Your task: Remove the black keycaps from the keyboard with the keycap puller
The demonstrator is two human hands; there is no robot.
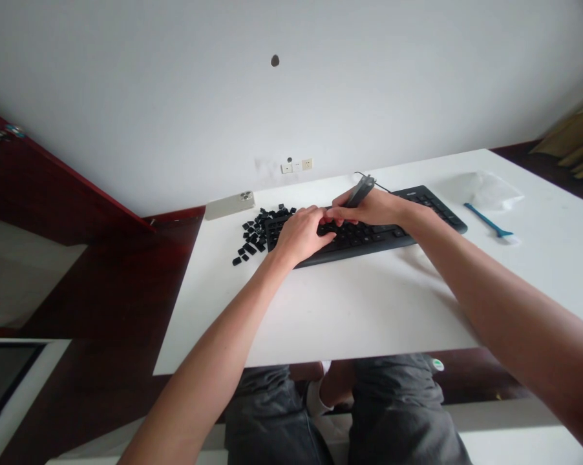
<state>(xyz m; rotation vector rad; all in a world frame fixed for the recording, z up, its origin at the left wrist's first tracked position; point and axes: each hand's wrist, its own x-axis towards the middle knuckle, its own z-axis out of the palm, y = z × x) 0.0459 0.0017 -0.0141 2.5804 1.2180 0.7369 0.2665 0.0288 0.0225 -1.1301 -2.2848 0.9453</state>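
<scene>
The white table [320,310] holds a keyboard [357,240] beneath the left hand [302,234], fingers parted, and right hand [376,208], clamping a tool [361,192].

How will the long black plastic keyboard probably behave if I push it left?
The long black keyboard looks like a rigid slab, so should hardly bend. Wide and flat, it would probably slide, not tip. The small loose black keycaps at its left end might shift with it.
</scene>
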